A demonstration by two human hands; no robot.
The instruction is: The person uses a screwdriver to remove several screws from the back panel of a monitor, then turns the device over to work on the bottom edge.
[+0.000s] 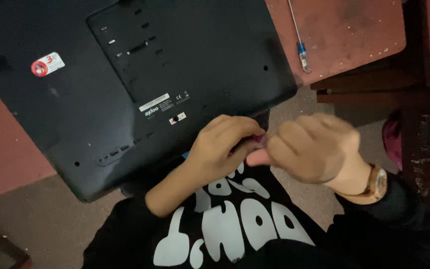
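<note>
On the reddish table, a screwdriver flanks the black monitor; hands together, pinching something small and pink.

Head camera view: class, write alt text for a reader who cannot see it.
Both hands, left hand and right hand, pinch a small reddish item together above the edge of a black monitor back lying face down. A blue-handled screwdriver rests on the reddish table beyond.

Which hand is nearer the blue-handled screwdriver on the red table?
Right. The right hand is below the screwdriver, slightly rightward; the left hand sits farther left, by the black monitor's edge.
</note>
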